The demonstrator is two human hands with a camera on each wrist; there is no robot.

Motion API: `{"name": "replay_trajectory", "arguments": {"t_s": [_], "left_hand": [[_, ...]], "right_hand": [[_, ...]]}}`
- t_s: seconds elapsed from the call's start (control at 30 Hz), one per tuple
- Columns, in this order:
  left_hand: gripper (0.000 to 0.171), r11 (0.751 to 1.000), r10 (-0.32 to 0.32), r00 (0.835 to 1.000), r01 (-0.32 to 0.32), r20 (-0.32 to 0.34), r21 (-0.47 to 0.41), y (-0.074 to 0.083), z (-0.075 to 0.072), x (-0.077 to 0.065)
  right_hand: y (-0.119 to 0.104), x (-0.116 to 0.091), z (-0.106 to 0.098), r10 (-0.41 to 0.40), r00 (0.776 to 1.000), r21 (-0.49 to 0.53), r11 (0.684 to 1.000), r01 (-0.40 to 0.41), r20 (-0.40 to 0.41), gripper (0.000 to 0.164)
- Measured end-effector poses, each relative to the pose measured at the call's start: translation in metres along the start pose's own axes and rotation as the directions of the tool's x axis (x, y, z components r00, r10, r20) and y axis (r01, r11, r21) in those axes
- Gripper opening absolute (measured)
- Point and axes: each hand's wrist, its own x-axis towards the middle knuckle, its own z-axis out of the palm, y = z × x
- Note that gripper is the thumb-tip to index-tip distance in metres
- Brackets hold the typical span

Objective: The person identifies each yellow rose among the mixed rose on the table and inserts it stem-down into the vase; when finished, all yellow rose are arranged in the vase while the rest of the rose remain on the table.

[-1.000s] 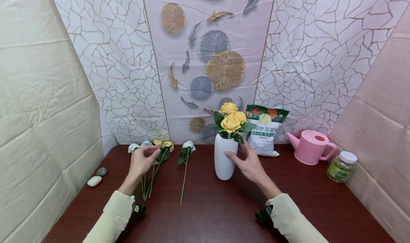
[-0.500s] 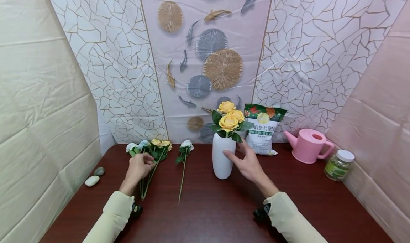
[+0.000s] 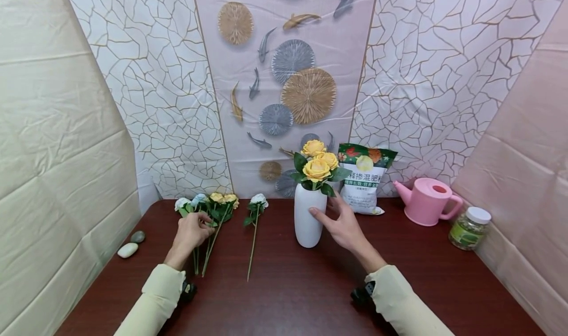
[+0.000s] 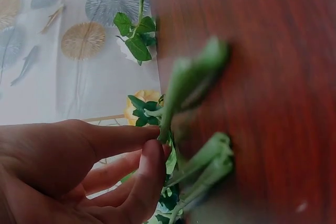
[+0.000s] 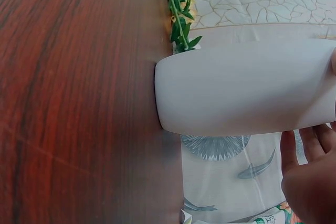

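Note:
With thumb and forefinger, my left hand [image 3: 193, 232] pinches a green rose stem [image 4: 181, 85] near its lower end in the left wrist view. It belongs to the bunch on the table's left, where yellow roses [image 3: 223, 199], a white rose [image 3: 181, 204] and a light blue rose [image 3: 199, 199] lie; the hand hides part of the stems. My right hand [image 3: 346, 225] grips the side of a white vase [image 3: 307, 222], thumb in front and fingers behind. The vase stands upright, holding yellow roses [image 3: 317, 170] with dark green leaves.
One white rose [image 3: 258, 200] lies apart between bunch and vase. Behind the vase stands a fertilizer bag [image 3: 365, 183]. A pink watering can [image 3: 428, 203] and a lidded jar [image 3: 470, 229] are at the right. Two stones, one white [image 3: 127, 250] and one grey [image 3: 138, 236], sit at the left edge.
My left hand has come down from above the bunch onto the stems. The lower ends of the yellow roses' stems have shifted slightly right since half a second ago. The right hand stays on the vase.

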Motion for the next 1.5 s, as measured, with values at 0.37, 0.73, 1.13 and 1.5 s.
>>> {"name": "replay_trajectory", "arguments": {"t_s": [0.37, 0.73, 1.13, 1.5], "left_hand": [[0.034, 0.992, -0.082, 0.995, 0.087, 0.056, -0.095, -0.002, -0.01, -0.001], [0.035, 0.957, -0.057, 0.998, 0.065, 0.038, -0.282, 0.004, -0.02, -0.002], [0.036, 0.907, 0.052, 0.996, -0.076, -0.067, -0.415, 0.035, -0.022, -0.003], [0.035, 0.694, 0.184, 0.958, -0.285, -0.22, -0.661, 0.095, -0.02, -0.01]], "right_hand": [[0.003, 0.0, 0.0, 0.008, 1.0, -0.001, 1.0, -0.008, 0.007, 0.073], [-0.001, -0.001, 0.0, 0.026, 1.0, -0.008, 1.0, -0.026, 0.013, 0.074], [0.0, -0.001, -0.001, 0.009, 1.0, 0.004, 1.0, -0.01, 0.025, 0.074], [-0.003, -0.001, -0.002, 0.02, 0.999, 0.005, 1.0, -0.02, 0.031, 0.074]]}}
